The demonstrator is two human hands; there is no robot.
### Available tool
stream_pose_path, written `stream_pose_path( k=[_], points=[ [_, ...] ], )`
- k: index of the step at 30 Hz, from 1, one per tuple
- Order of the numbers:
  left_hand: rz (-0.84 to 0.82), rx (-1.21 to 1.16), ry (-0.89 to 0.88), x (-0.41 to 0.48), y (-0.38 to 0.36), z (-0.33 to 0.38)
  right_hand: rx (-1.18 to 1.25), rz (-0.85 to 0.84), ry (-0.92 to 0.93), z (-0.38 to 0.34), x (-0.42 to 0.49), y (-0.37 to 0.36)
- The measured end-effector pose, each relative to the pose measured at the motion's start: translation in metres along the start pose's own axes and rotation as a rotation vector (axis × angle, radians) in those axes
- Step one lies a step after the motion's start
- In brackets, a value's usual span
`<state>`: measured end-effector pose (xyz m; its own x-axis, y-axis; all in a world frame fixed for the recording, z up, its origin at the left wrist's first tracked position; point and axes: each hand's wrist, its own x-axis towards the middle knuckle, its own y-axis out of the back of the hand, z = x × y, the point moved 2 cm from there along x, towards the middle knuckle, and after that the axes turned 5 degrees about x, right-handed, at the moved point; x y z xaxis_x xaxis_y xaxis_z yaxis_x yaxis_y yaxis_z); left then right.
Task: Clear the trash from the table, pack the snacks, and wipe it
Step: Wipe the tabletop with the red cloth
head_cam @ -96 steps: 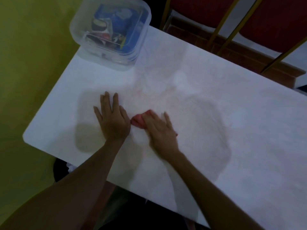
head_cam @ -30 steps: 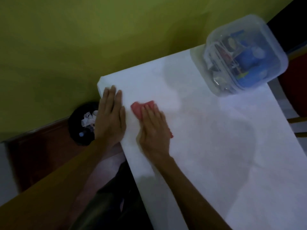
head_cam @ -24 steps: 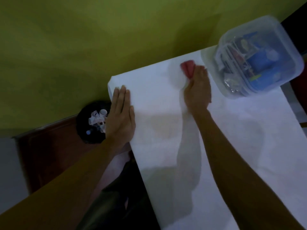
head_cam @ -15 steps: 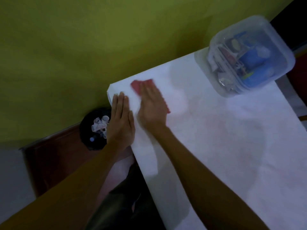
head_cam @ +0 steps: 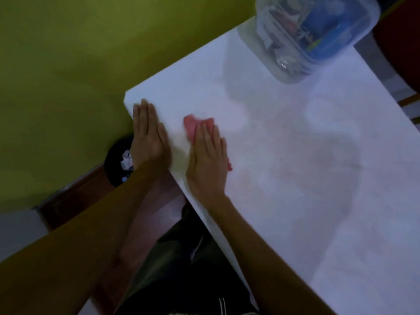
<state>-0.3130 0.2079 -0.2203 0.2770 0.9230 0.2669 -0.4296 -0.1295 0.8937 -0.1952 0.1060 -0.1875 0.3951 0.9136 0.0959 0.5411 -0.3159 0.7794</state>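
Note:
A pink cloth (head_cam: 192,126) lies on the white table (head_cam: 295,178) near its left corner. My right hand (head_cam: 206,155) presses flat on the cloth with straight fingers, and most of the cloth is hidden under the palm. My left hand (head_cam: 148,137) rests flat on the table's left edge, fingers straight, a little left of the right hand. A clear plastic lidded box (head_cam: 316,32) holding the snack packets stands at the table's far corner.
A black bin (head_cam: 119,162) with crumpled trash stands on the floor below the table's left edge, against the yellow-green wall (head_cam: 79,64). A red chair (head_cam: 402,53) is at the far right. My dark trousers (head_cam: 181,269) are beside the near edge.
My right hand has slid the cloth from the far corner back toward the near edge, after an earlier sweep out to the box. The left hand stays flat on the edge.

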Motion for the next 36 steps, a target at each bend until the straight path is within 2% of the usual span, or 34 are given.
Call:
stream_pose_path(
  k=[3, 5, 7, 10, 12, 14, 18, 20, 23, 25, 27, 31, 34, 36],
  points=[
    [-0.035, -0.006, -0.013, 0.000, 0.001, -0.003, -0.073, -0.147, 0.119, 0.011, -0.061, 0.017],
    [-0.034, 0.032, -0.029, -0.003, -0.001, -0.008, -0.137, -0.137, 0.203, 0.039, -0.058, 0.037],
    [-0.077, 0.107, -0.041, -0.012, -0.006, -0.011, -0.176, -0.056, 0.097, 0.074, -0.028, 0.059],
    [-0.153, 0.204, -0.082, -0.048, -0.006, -0.001, -0.197, 0.068, -0.178, 0.115, 0.028, 0.090],
    [-0.167, 0.226, -0.122, -0.086, 0.001, 0.025, -0.143, 0.079, -0.242, 0.114, 0.041, 0.091],
    [-0.163, 0.198, -0.148, -0.121, 0.012, 0.059, -0.099, 0.051, -0.178, 0.099, 0.022, 0.081],
    [-0.226, 0.202, -0.170, -0.166, 0.014, 0.105, -0.064, 0.048, 0.013, 0.078, -0.080, 0.072],
    [-0.273, 0.203, -0.182, -0.183, 0.016, 0.120, -0.123, 0.003, 0.099, 0.081, -0.131, 0.079],
    [-0.300, 0.191, -0.252, -0.207, 0.016, 0.137, -0.233, 0.024, 0.162, 0.119, -0.184, 0.112],
    [-0.301, 0.168, -0.260, -0.212, 0.014, 0.142, -0.297, 0.077, 0.083, 0.152, -0.183, 0.135],
    [-0.289, 0.135, -0.353, -0.238, 0.015, 0.173, -0.374, 0.178, -0.110, 0.185, -0.199, 0.177],
    [-0.282, 0.130, -0.373, -0.266, 0.012, 0.195, -0.336, 0.252, -0.418, 0.170, -0.196, 0.186],
    [-0.347, 0.074, -0.312, -0.281, 0.018, 0.210, -0.184, 0.176, -0.431, 0.131, -0.224, 0.170],
    [-0.395, 0.066, -0.316, -0.287, 0.021, 0.212, -0.068, 0.018, -0.371, 0.110, -0.248, 0.166]
  ],
)
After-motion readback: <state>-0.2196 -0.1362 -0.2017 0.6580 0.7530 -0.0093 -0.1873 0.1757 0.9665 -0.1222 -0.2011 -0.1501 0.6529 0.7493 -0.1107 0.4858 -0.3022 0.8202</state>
